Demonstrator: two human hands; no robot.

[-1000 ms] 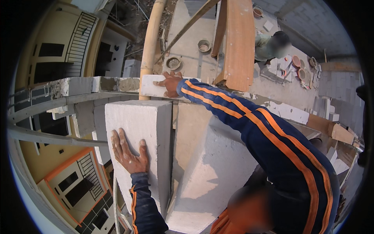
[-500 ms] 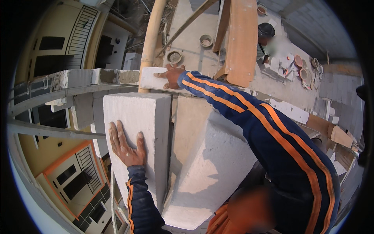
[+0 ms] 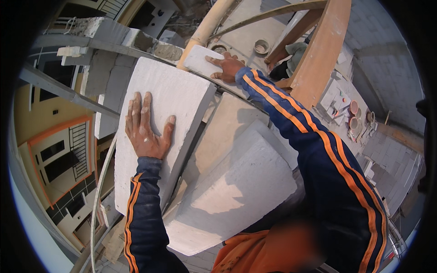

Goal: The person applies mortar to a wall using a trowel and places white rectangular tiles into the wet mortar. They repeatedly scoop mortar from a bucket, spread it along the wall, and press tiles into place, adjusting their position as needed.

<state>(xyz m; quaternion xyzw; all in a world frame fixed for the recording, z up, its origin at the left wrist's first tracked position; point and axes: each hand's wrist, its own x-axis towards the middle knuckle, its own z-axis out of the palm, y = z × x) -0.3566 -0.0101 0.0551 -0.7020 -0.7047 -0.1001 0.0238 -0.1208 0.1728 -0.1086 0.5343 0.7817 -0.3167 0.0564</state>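
My left hand (image 3: pixel 146 129) lies flat, fingers stretched out, on the broad face of a large white lightweight block (image 3: pixel 159 86) that stands at the left. My right arm reaches forward, and its hand (image 3: pixel 231 67) rests with spread fingers on a smaller white block (image 3: pixel 199 58) on top of the wall. A second large block (image 3: pixel 246 182), partly in shadow, lies tilted close in front of me. Between the two large blocks shows a flat beige surface (image 3: pixel 223 118). The undersides of both hands are hidden.
A bamboo pole (image 3: pixel 207 29) rises behind the small block. Beyond stand a wooden board (image 3: pixel 318 59), a bucket (image 3: pixel 261 47) and a crouching co-worker (image 3: pixel 293 57), partly hidden. Several containers (image 3: pixel 353 107) stand lower right. The wall top (image 3: pixel 168 51) runs left; there is a drop beside it.
The view has turned and shifted, so the large block looks higher and more slanted. Both hands keep contact with their blocks. The co-worker has moved from right of the board to behind its left side.
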